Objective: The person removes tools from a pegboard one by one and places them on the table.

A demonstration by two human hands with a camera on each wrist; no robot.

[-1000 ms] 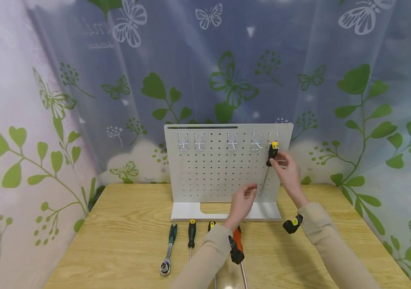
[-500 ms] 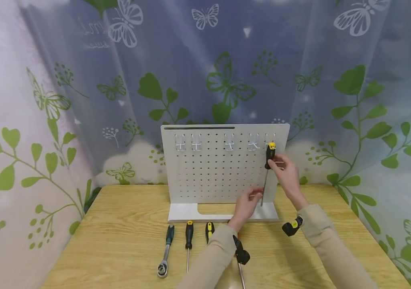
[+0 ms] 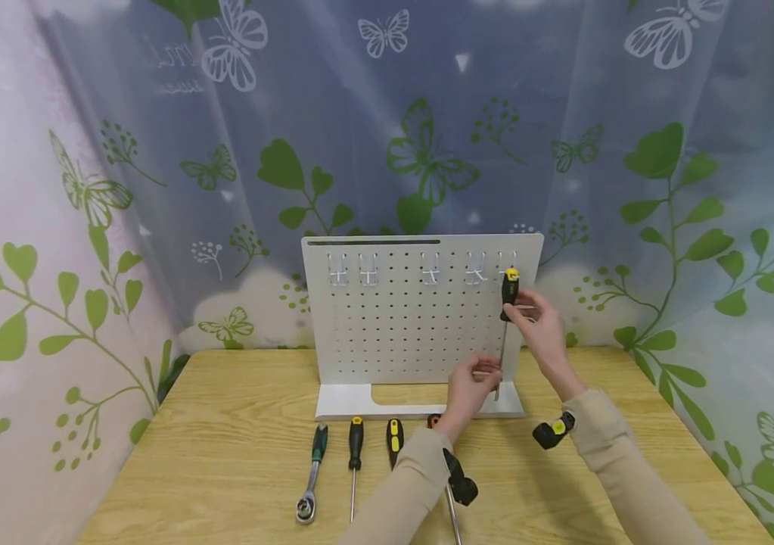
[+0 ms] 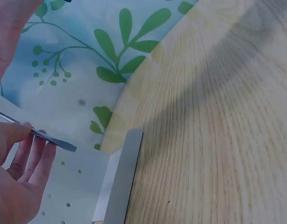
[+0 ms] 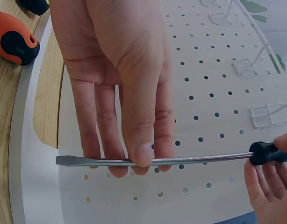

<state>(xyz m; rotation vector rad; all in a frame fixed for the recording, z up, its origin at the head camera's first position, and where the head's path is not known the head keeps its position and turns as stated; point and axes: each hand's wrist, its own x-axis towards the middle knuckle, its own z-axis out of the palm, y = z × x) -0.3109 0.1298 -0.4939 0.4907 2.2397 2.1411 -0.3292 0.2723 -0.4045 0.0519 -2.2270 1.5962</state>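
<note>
A flat-blade screwdriver point(image 3: 510, 290) with a black and yellow handle is upright before the right side of a white pegboard point(image 3: 380, 325). My right hand point(image 3: 545, 333) pinches the lower part of its handle. Lower down, my left hand point(image 3: 468, 387) pinches the metal shaft point(image 5: 204, 159) between thumb and fingers, a short way above the flat tip point(image 4: 65, 145). The handle's top is in front of the rightmost clear hook point(image 3: 507, 260); whether the two touch I cannot tell.
More clear hooks point(image 3: 430, 269) line the pegboard's upper part. On the wooden table point(image 3: 237, 446) lie a ratchet wrench point(image 3: 312, 473), a black-handled screwdriver point(image 3: 355, 444), a yellow-black handled tool point(image 3: 395, 437) and an orange-handled tool point(image 5: 15, 37), partly behind my left arm. A patterned curtain point(image 3: 332, 91) hangs behind.
My left hand has moved right and slightly down, from beside the shaft to pinching it. The screwdriver's lower end has swung slightly right, so it stands straighter. My right hand keeps its hold.
</note>
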